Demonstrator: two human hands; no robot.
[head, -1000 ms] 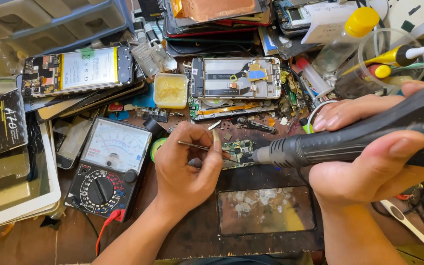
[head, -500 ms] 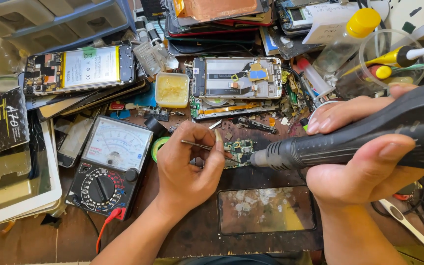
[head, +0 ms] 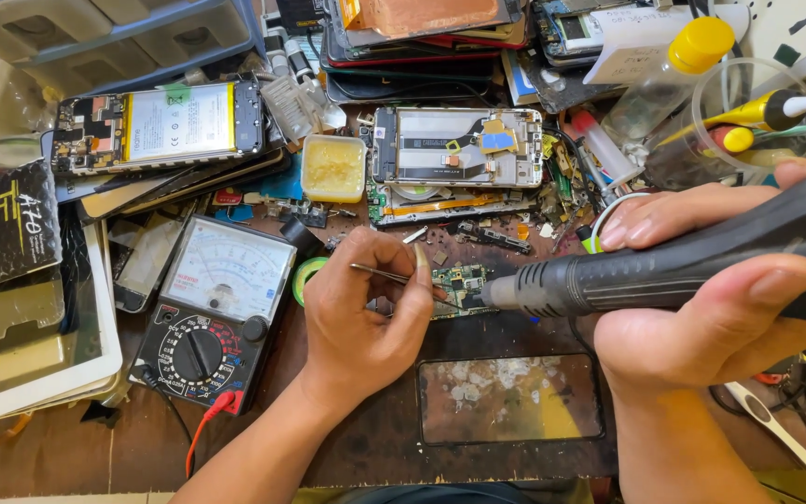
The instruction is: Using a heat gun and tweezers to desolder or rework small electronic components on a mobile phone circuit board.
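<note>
The left hand (head: 366, 317) pinches thin tweezers (head: 394, 276) on the small circuit board (head: 459, 280) at mid-bench. The right hand (head: 711, 308), wrapped round the black hot-air handpiece (head: 683, 266), has edged its nozzle leftward, probably hovering just off the board's right edge, so heating continues.

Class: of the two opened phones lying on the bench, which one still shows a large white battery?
The opened phone at upper left, above the multimeter. The other phone, at centre, shows a bare metal frame.
</note>
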